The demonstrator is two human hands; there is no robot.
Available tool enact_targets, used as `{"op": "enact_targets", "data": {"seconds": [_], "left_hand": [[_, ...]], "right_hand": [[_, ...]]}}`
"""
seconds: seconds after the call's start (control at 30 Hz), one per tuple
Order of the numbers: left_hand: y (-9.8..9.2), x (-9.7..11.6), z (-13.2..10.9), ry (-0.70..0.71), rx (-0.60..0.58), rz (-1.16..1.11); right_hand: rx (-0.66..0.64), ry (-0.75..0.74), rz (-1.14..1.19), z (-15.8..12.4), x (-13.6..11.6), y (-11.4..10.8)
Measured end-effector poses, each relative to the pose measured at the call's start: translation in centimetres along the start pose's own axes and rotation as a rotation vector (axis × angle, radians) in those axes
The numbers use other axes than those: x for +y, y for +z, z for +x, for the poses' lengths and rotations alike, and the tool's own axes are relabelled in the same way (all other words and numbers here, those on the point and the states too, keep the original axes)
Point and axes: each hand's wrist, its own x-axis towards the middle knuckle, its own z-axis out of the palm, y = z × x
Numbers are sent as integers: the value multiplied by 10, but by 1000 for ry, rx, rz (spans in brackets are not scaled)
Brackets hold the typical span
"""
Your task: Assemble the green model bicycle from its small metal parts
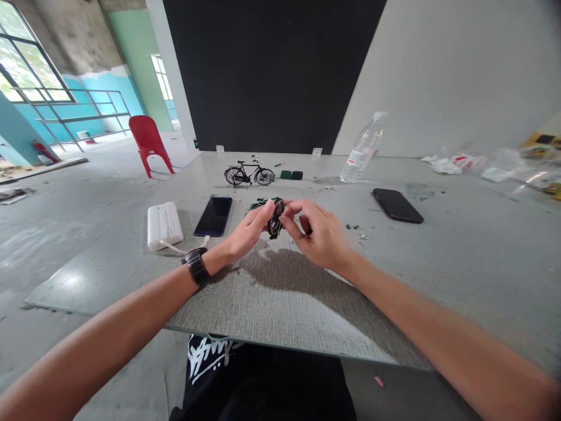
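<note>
Above the table, my left hand (pixel 250 231) grips a small model bicycle part with a black spoked wheel (pixel 276 217). The wheel faces right, and a dark green piece (pixel 258 203) shows behind my left fingers. My right hand (pixel 322 235) is closed, its thumb and fingertips pinched at the right side of the wheel. Whether a tiny part lies between those fingertips is hidden. Beyond the hands, a black model bicycle (pixel 249 173) stands upright. Small green bits (pixel 352 227) and tiny silvery pieces (pixel 363 237) lie right of my right hand.
A white power bank (pixel 164 226) with a cable and a dark phone (pixel 213 216) lie at left. Two small dark blocks (pixel 291 175) and a tilted plastic bottle (pixel 363 149) are at the back. Another black phone (pixel 397 205) and plastic bags (pixel 491 166) are at right.
</note>
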Motion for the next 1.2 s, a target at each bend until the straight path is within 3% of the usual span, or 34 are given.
{"op": "enact_targets", "data": {"seconds": [0.3, 0.57, 0.73, 1.2], "left_hand": [[-3, 13, 1, 139, -85, 28], [-7, 7, 1, 32, -263, 127], [-6, 12, -3, -58, -280, 232], [-5, 17, -4, -35, -312, 247]], "right_hand": [[-85, 13, 61, 0, -6, 0], [-244, 24, 109, -2, -3, 1], [-366, 3, 99, -2, -4, 2], [-359, -7, 78, 0, -4, 1]]}}
